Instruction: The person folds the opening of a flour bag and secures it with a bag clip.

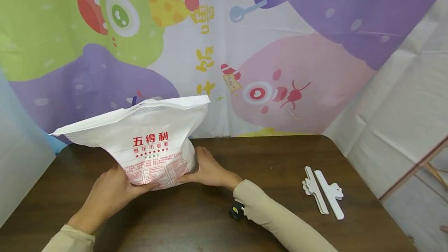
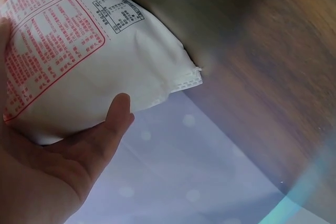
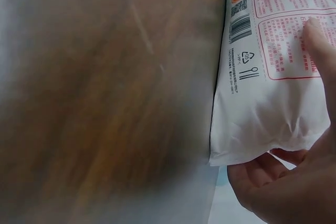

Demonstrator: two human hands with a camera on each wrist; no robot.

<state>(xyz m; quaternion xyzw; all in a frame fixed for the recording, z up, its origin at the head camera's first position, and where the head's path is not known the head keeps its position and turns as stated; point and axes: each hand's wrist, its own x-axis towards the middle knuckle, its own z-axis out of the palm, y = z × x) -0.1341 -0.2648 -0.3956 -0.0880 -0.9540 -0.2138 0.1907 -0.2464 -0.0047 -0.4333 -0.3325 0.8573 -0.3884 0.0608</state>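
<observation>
A white flour bag (image 1: 150, 147) with red Chinese print stands at the left middle of the head view. Its wide, flat top edge slants, higher on the right. My left hand (image 1: 110, 189) grips the bag's lower left side, thumb across the printed front; the left wrist view shows its fingers (image 2: 119, 111) along the side. From the other side my right hand (image 1: 210, 170) holds the lower right, its thumb also on the front. In the right wrist view, curled fingers (image 3: 257, 174) reach beneath the bag's edge. Whether the bag's base touches the table cannot be told.
Two white sealing clips (image 1: 315, 191) lie side by side on the right of the dark wooden table (image 1: 273, 166). A cartoon-printed cloth (image 1: 224, 49) hangs behind the table's back edge. A small black device (image 1: 236, 210) is at my right wrist.
</observation>
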